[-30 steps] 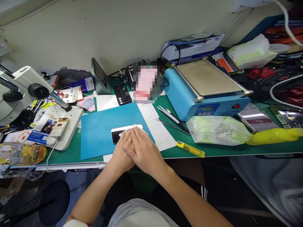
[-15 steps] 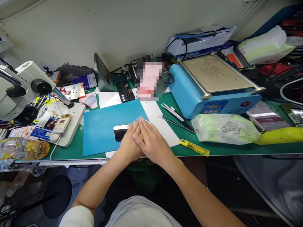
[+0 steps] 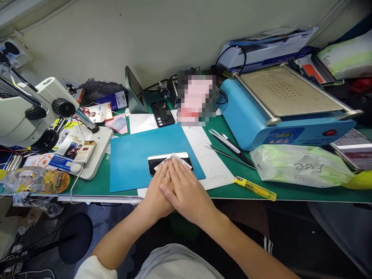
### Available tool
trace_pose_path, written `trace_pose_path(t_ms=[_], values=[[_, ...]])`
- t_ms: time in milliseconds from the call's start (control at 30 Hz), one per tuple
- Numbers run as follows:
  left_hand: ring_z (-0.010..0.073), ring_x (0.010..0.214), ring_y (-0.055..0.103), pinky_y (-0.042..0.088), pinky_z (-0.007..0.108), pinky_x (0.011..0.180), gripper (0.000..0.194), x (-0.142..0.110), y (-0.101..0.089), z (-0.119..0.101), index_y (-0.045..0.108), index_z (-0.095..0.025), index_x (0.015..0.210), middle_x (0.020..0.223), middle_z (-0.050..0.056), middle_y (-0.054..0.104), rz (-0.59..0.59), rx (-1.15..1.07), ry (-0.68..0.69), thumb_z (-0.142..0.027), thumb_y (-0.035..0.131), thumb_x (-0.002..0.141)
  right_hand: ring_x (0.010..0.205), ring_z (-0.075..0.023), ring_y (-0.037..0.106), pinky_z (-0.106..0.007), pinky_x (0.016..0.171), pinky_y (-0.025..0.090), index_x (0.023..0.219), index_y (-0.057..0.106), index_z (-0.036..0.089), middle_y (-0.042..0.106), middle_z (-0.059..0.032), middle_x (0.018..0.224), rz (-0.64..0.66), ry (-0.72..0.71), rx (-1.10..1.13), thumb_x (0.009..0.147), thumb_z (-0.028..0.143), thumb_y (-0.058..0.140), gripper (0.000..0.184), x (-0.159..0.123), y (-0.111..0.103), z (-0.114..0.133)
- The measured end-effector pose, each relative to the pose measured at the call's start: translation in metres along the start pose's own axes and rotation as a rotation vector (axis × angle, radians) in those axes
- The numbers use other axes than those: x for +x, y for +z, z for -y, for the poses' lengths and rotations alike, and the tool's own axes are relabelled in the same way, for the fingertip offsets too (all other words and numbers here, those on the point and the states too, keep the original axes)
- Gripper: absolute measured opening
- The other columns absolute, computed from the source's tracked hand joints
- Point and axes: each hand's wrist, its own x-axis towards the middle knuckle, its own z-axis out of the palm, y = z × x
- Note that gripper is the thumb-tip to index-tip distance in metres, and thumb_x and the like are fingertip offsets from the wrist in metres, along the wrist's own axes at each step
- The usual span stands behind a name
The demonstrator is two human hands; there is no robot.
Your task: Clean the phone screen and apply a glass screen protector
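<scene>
A smartphone (image 3: 152, 166) with a white edge and dark screen lies on the blue mat (image 3: 128, 155). Across its middle is a folded white tissue (image 3: 174, 157), pressed down under my fingertips. My left hand (image 3: 158, 193), with a ring on one finger, has its fingers stretched forward onto the tissue. Overlapping it from the right, my right hand (image 3: 188, 193) lies partly over the left, its fingers straight and close together on the tissue too. The hands cover the phone's lower middle part.
A yellow cutter (image 3: 255, 188) and several tweezers (image 3: 229, 147) lie to the right. Behind them stand a soft white-green pack (image 3: 302, 164) and a blue heating machine (image 3: 250, 116). On the left are a microscope (image 3: 49, 100) and a bottle (image 3: 43, 180). A black phone case (image 3: 162, 114) lies behind the mat.
My hands and the tissue have shifted relative to the phone, showing its right end now. The whole view has turned slightly left.
</scene>
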Motion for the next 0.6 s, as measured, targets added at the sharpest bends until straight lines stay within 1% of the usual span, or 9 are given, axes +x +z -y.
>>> trace_pose_path(t_ms=[67,133,200,267,367,467,500,567,600], values=[[0.0321,0.157,0.032,0.032,0.051,0.129,0.064,-0.007,-0.002,0.008,0.034,-0.010,0.161,0.167,0.018,0.034,-0.011,-0.005,-0.014,-0.036,0.047,0.104,0.152,-0.0376,0.040,-0.053,0.124,0.037,0.153,0.043,-0.008,0.041,-0.0299,0.160,0.001,-0.012,-0.013,0.107,0.053,0.028,0.078,0.004,0.005,0.008],[0.0321,0.157,0.032,0.032,0.051,0.130,0.067,-0.012,-0.004,0.016,0.035,-0.010,0.161,0.168,0.018,0.033,-0.015,-0.011,-0.032,-0.039,0.051,0.102,0.152,-0.0379,0.040,-0.053,0.125,0.035,0.153,0.042,-0.010,0.041,-0.0312,0.159,0.010,-0.012,-0.016,0.107,0.051,0.029,0.077,0.010,0.011,0.015],[0.0327,0.158,0.029,0.031,0.051,0.130,0.068,-0.018,-0.004,0.021,0.034,-0.007,0.160,0.167,0.020,0.033,-0.029,-0.009,-0.048,-0.035,0.051,0.101,0.152,-0.0384,0.040,-0.053,0.125,0.035,0.152,0.042,-0.012,0.041,-0.0320,0.159,0.002,-0.020,-0.014,0.107,0.050,0.030,0.077,0.012,0.017,0.021],[0.0307,0.159,0.027,0.032,0.051,0.130,0.063,-0.025,-0.003,0.023,0.034,-0.008,0.161,0.168,0.018,0.032,-0.048,-0.007,-0.078,-0.029,0.046,0.103,0.152,-0.0390,0.039,-0.053,0.125,0.037,0.152,0.042,-0.012,0.040,-0.0319,0.159,-0.025,-0.037,-0.014,0.106,0.049,0.031,0.077,0.012,0.020,0.027],[0.0287,0.159,0.028,0.033,0.049,0.130,0.062,-0.032,-0.002,0.027,0.035,-0.009,0.161,0.168,0.017,0.034,-0.032,-0.023,-0.081,-0.029,0.047,0.103,0.152,-0.0384,0.040,-0.051,0.125,0.037,0.151,0.044,-0.011,0.042,-0.0309,0.159,-0.043,-0.059,-0.011,0.106,0.049,0.032,0.076,0.014,0.022,0.032],[0.0323,0.159,0.026,0.031,0.052,0.130,0.069,-0.032,-0.003,0.031,0.036,-0.008,0.160,0.168,0.019,0.032,-0.007,-0.023,-0.096,-0.032,0.055,0.098,0.151,-0.0368,0.042,-0.051,0.126,0.034,0.150,0.046,-0.010,0.045,-0.0295,0.157,-0.027,-0.058,-0.008,0.106,0.047,0.033,0.074,0.019,0.022,0.034],[0.0326,0.160,0.025,0.031,0.053,0.130,0.072,-0.033,-0.002,0.032,0.034,-0.009,0.161,0.169,0.019,0.030,-0.009,-0.024,-0.095,-0.032,0.057,0.097,0.151,-0.0366,0.042,-0.051,0.126,0.035,0.150,0.046,-0.010,0.045,-0.0293,0.157,-0.029,-0.058,-0.007,0.106,0.047,0.033,0.073,0.019,0.022,0.034],[0.0309,0.160,0.025,0.033,0.054,0.129,0.070,-0.036,-0.001,0.030,0.030,-0.012,0.163,0.168,0.017,0.032,-0.049,-0.016,-0.106,-0.031,0.053,0.099,0.151,-0.0375,0.042,-0.052,0.124,0.039,0.151,0.045,-0.010,0.043,-0.0300,0.158,-0.047,-0.081,-0.004,0.105,0.046,0.036,0.073,0.018,0.022,0.035],[0.0310,0.159,0.026,0.034,0.053,0.128,0.069,-0.038,0.001,0.029,0.030,-0.011,0.163,0.168,0.018,0.032,-0.065,-0.014,-0.118,-0.030,0.051,0.100,0.150,-0.0382,0.042,-0.052,0.123,0.039,0.152,0.044,-0.010,0.043,-0.0301,0.159,-0.055,-0.089,-0.005,0.105,0.047,0.037,0.074,0.017,0.022,0.036]])
